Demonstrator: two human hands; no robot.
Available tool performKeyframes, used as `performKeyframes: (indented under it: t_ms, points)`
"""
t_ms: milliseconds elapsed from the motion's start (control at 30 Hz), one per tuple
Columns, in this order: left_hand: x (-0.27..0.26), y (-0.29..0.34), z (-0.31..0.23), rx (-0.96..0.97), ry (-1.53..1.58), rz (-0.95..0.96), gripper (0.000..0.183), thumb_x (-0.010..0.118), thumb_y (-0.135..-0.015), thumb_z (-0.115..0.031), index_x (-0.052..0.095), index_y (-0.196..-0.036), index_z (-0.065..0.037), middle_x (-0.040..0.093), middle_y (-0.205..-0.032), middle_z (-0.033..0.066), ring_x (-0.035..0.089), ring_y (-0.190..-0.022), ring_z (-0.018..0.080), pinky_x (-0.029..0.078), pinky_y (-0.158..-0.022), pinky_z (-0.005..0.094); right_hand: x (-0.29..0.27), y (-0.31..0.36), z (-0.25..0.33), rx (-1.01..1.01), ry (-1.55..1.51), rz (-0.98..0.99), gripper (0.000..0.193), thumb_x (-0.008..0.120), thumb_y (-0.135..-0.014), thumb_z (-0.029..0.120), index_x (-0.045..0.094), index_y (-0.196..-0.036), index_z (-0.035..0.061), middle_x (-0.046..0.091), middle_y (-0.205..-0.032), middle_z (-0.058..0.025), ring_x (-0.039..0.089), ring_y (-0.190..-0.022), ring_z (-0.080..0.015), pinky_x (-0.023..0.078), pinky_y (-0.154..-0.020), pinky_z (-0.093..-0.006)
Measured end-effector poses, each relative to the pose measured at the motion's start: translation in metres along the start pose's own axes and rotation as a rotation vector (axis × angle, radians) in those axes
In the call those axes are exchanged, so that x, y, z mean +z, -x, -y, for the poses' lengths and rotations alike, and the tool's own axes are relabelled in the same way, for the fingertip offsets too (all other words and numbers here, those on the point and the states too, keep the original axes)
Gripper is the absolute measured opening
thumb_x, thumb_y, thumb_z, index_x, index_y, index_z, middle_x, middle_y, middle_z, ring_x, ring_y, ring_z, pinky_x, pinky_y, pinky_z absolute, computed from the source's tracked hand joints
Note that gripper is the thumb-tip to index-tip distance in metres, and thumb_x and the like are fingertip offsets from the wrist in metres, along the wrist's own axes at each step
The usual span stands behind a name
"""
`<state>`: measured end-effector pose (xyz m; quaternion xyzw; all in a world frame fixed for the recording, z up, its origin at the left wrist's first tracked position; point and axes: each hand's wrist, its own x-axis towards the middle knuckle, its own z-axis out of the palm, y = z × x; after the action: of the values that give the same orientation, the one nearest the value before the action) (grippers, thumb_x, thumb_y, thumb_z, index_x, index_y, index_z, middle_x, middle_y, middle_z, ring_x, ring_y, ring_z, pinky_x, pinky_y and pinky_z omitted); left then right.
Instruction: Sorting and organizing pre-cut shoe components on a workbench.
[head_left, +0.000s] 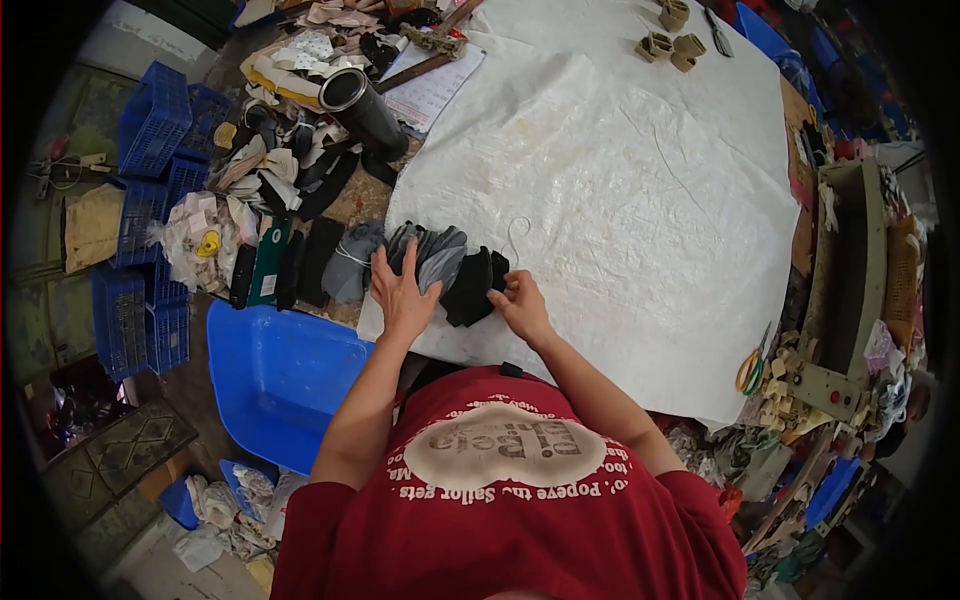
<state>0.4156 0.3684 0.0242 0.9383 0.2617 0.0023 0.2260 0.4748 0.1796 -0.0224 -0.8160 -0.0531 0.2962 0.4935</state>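
My left hand [402,300] lies with fingers spread on a row of grey fabric pieces [442,256] at the table's near edge. Beside them on the right stands a stack of black fabric pieces [474,290]. My right hand [522,303] is at that stack's right edge, thumb and forefinger pinched together. A thin white string [517,236] curls on the sheet and runs down to these fingertips; its other end is hidden. Left of my left hand sits a grey fabric bundle [352,262] with a white string around it.
A white plastic sheet [620,200] covers the table. On its left are a dark cylinder [365,115], a hammer [425,55] and scraps. Below is a blue tub [270,370]. Scissors [752,370] lie at right, tan rolled pieces [668,48] at the far side. Blue crates [155,120] stand left.
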Motion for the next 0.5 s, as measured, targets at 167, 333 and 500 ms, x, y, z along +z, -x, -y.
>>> performKeyframes:
  t_ms: [167, 333, 500]
  points:
    - [-0.011, 0.017, -0.021, 0.300, 0.028, -0.023, 0.065, 0.065, -0.071, -0.016, 0.039, -0.130, -0.011, 0.036, -0.127, 0.0200, 0.032, -0.120, 0.0388, 0.027, -0.098, 0.0469, 0.019, -0.004, 0.012, 0.000, -0.124, -0.154, 0.047, 0.069, -0.068, 0.012, 0.044, -0.105, 0.0000, 0.054, -0.085, -0.0161, 0.054, -0.076, -0.0303, 0.045, -0.071, -0.0373]
    - [0.024, 0.043, -0.051, 0.114, 0.663, 0.327, 0.061, 0.060, -0.074, -0.010, 0.036, -0.130, -0.005, 0.051, -0.110, 0.0120, 0.049, -0.104, 0.0253, 0.039, -0.090, 0.0351, -0.003, 0.009, 0.024, -0.062, -0.088, -0.174, 0.046, 0.064, -0.068, 0.007, 0.043, -0.108, 0.0015, 0.053, -0.086, -0.0121, 0.055, -0.069, -0.0204, 0.048, -0.061, -0.0303]
    - [0.033, 0.042, -0.057, -0.411, 1.654, 0.921, 0.061, 0.048, -0.084, -0.016, 0.021, -0.138, -0.011, 0.052, -0.112, 0.0062, 0.051, -0.102, 0.0168, 0.038, -0.090, 0.0340, -0.038, 0.044, 0.019, -0.307, 0.269, -0.199, 0.052, 0.070, -0.067, 0.014, 0.049, -0.113, 0.0048, 0.046, -0.106, -0.0187, 0.044, -0.096, -0.0304, 0.039, -0.086, -0.0368]
